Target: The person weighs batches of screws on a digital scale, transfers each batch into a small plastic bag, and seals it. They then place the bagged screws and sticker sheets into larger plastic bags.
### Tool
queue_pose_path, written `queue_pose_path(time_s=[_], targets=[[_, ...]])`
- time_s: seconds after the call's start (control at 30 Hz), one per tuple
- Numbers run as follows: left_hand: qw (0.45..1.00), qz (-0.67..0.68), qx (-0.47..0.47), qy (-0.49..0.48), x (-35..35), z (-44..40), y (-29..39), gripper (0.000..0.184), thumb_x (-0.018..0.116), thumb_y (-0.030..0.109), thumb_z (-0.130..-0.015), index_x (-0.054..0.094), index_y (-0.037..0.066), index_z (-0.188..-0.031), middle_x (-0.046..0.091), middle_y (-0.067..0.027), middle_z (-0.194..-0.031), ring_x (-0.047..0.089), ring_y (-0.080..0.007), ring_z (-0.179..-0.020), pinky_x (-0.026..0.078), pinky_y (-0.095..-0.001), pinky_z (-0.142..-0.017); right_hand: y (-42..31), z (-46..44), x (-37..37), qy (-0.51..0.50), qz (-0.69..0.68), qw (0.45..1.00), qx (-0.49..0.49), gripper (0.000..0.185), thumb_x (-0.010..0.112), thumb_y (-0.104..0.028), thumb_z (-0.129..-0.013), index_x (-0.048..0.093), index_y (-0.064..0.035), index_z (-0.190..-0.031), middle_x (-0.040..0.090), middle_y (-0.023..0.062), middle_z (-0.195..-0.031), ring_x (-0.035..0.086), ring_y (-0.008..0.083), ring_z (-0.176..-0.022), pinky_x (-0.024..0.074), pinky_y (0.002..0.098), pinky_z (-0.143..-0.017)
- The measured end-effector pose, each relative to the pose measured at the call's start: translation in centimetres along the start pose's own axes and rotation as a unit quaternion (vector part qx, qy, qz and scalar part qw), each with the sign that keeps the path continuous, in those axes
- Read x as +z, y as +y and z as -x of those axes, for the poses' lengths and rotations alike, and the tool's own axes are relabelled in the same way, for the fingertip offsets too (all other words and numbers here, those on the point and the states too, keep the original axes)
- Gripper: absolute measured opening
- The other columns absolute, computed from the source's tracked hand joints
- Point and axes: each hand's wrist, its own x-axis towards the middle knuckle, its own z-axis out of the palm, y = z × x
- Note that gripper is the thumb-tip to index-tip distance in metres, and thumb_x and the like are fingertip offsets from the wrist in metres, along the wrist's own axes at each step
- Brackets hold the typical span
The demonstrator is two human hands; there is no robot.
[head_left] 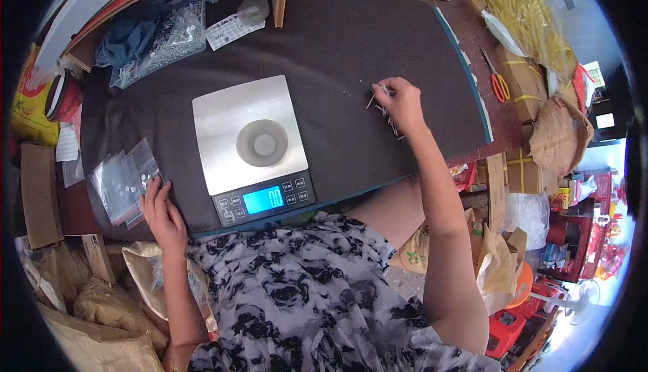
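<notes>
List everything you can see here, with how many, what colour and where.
Table: one, dark brown cover, centre
Scale: one, silver and black, on the table, reading zero
Cup: one, greyish, on the scale
Metal pins: several, silvery, at the right hand
Small bags: several, clear, table's left
Big parts bag: one, clear, upper left
Cloth: one, blue, beside that bag
Scissors: one, orange handles, right
Yellow bands: many, bagged, upper right
Cartons: several, brown, right
Background clutter: uncountable, mixed colours, right
Left hand: one, bare, at the small bags
Right hand: one, bare, pinching among the pins
</notes>
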Motion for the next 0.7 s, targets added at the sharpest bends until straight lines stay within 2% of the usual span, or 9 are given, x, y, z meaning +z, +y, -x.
queue_pose_path(time_s=[0.1,0.13,0.17,0.23,0.27,0.37,0.53,0.63,0.7], targets=[[1.0,-0.003,0.001,0.0,0.1,0.0,-0.1,0.032,0.045,-0.005,-0.086,0.06,0.003,-0.113,0.054,-0.0138,-0.129,0.044,-0.0307,-0.129,0.023,-0.0504,-0.11,2.6,-1.0,0.2,-0.028,-0.201,0.963,0.178,0.023,0.07,-0.021,-0.084,0.068,0.0009,-0.078,0.065,0.0083,-0.074,0.06,0.0163,-0.06,0.0478,0.0302,-0.059],[1.0,-0.004,0.001,-0.001,0.1,0.0,-0.1,0.032,0.045,-0.005,-0.086,0.06,0.003,-0.113,0.054,-0.0138,-0.129,0.044,-0.0307,-0.129,0.023,-0.0504,-0.11,2.9,-1.2,-0.1,-0.032,-0.348,0.901,0.258,0.025,0.066,-0.025,-0.088,0.066,0.0001,-0.083,0.06,0.0024,-0.073,0.051,0.0105,-0.051,0.0421,0.025,-0.05],[1.0,-0.004,0.001,-0.001,0.0,0.0,0.0,0.033,0.045,-0.005,-0.085,0.06,0.003,-0.113,0.054,-0.0138,-0.129,0.044,-0.0308,-0.129,0.023,-0.0504,-0.11,3.4,-1.3,-0.5,-0.039,-0.487,0.829,0.273,0.025,0.065,-0.025,-0.089,0.064,-0.0003,-0.086,0.058,0.0023,-0.073,0.049,0.0102,-0.05,0.0396,0.0239,-0.047],[1.0,-0.009,0.002,-0.007,-0.1,0.0,0.1,0.032,0.045,-0.005,-0.086,0.06,0.003,-0.114,0.054,-0.0135,-0.13,0.043,-0.0304,-0.129,0.023,-0.0494,-0.11,3.2,-1.7,-1.5,-0.048,-0.726,0.624,0.285,0.025,0.062,-0.026,-0.09,0.061,-0.001,-0.093,0.056,0.0022,-0.074,0.045,0.0096,-0.048,0.0347,0.0215,-0.041],[1.0,-0.015,0.001,-0.01,-0.1,0.0,0.0,0.032,0.045,-0.004,-0.087,0.059,0.003,-0.115,0.053,-0.0132,-0.131,0.043,-0.03,-0.129,0.023,-0.0484,-0.111,2.7,-1.8,-1.4,0.026,-0.735,0.597,0.321,0.024,0.056,-0.022,-0.092,0.056,-0.0001,-0.099,0.053,0.0024,-0.074,0.042,0.0097,-0.048,0.0298,0.0195,-0.037],[1.0,-0.012,0.001,-0.003,0.0,0.0,0.0,0.033,0.046,-0.005,-0.085,0.06,0.003,-0.113,0.054,-0.013,-0.129,0.044,-0.0301,-0.129,0.024,-0.0492,-0.11,1.5,-1.9,-1.2,-0.01,-0.8,0.492,0.343,0.019,0.052,-0.017,-0.091,0.056,0.0008,-0.097,0.055,0.0042,-0.075,0.042,0.009,-0.05,0.0291,0.02,-0.036],[1.0,-0.004,-0.002,0.008,0.0,-0.1,0.4,0.034,0.046,-0.006,-0.082,0.061,0.004,-0.112,0.055,-0.0129,-0.128,0.045,-0.03,-0.128,0.024,-0.0497,-0.11,-2.7,-2.2,1.2,-0.071,-0.873,0.339,0.345,0.013,0.051,-0.014,-0.089,0.054,-0.0008,-0.09,0.045,0.0017,-0.066,0.035,0.0083,-0.046,0.0267,0.0211,-0.035],[1.0,-0.001,-0.001,0.011,0.0,0.0,0.2,0.035,0.046,-0.006,-0.082,0.061,0.004,-0.112,0.055,-0.0127,-0.128,0.045,-0.0297,-0.128,0.024,-0.0495,-0.11,-8.1,-2.5,3.2,-0.088,-0.896,0.275,0.337,0.013,0.052,-0.015,-0.088,0.055,-0.0026,-0.09,0.045,0.0011,-0.065,0.035,0.0081,-0.045,0.0268,0.0211,-0.035],[1.0,-0.002,0.002,0.013,0.0,0.0,0.2,0.035,0.046,-0.006,-0.081,0.06,0.004,-0.112,0.055,-0.0125,-0.128,0.046,-0.0293,-0.127,0.024,-0.0494,-0.11,-12.1,-2.4,4.2,-0.109,-0.892,0.286,0.333,0.014,0.052,-0.018,-0.088,0.055,-0.0038,-0.09,0.045,0.0011,-0.065,0.036,0.0079,-0.045,0.0268,0.0209,-0.035]])
